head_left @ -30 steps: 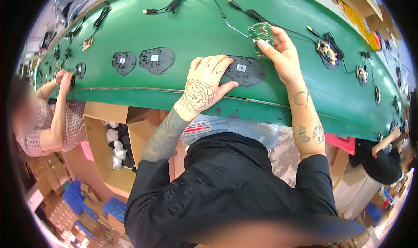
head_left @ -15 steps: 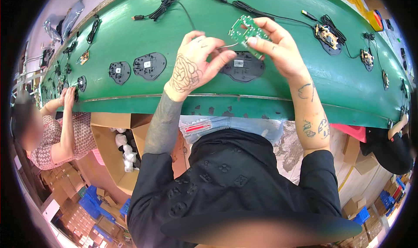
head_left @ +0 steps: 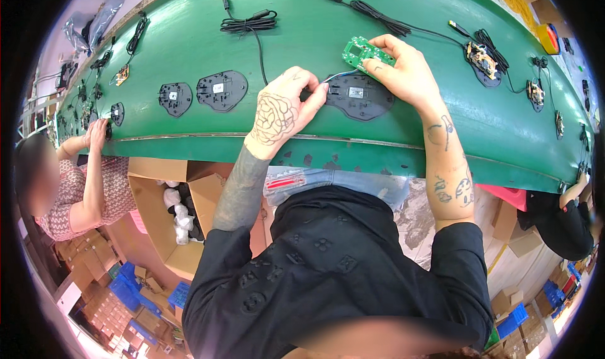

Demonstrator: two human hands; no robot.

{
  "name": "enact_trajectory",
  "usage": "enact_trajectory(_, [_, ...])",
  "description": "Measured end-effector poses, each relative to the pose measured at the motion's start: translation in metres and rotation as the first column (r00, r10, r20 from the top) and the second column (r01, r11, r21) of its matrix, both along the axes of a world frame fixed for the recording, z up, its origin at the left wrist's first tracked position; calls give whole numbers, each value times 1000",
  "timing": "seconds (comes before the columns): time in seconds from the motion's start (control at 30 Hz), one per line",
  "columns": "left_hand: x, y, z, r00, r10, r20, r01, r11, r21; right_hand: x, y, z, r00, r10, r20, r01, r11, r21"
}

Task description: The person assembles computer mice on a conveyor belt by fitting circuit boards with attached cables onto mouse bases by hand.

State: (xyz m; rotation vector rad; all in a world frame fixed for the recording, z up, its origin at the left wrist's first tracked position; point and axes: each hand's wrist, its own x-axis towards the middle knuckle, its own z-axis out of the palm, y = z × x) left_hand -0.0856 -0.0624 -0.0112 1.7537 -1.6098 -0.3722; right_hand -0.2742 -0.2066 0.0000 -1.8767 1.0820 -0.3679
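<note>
My right hand (head_left: 406, 74) grips a green circuit board (head_left: 360, 51) between thumb and fingers, tilted above the green bench. Thin wires (head_left: 340, 75) run from the board to my left hand (head_left: 282, 104), whose thumb and fingers pinch them with the end of a black cable (head_left: 259, 51). That cable leads up to a tied coil (head_left: 247, 24) and its plug on the bench. Just under the board lies a black mouse base (head_left: 365, 107) with a small white label, partly covered by my right hand.
Two more black bases (head_left: 222, 91) lie to the left. Right of me, a base bears a mounted board (head_left: 481, 62) and a coiled cable. Co-workers sit at both ends; one person's hands (head_left: 96, 134) show at left. An open carton (head_left: 165, 217) stands below the bench edge.
Both hands have come slightly lower, and the board has shifted right and is held flatter. The coiled cable has turned, its plug now pointing away. The bases have shifted slightly rightward in view.
</note>
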Motion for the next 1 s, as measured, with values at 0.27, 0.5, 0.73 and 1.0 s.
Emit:
enact_trajectory(0.27, [-7,-4,3,993,52,-101,-40,993,115,-4,-7,2,999,17,-44,-16,999,41])
enact_trajectory(0.5, [-9,-9,3,996,-36,79,28,995,100,-1,-4,9,994,14,-111,-12,1000,14])
enact_trajectory(0.73, [0,-18,6,981,-107,162,80,983,163,-8,-11,4,996,-5,-93,-2,998,-70])
enact_trajectory(1.0, [4,-23,-2,979,-176,107,158,975,154,-26,-28,3,991,87,104,-110,963,246])
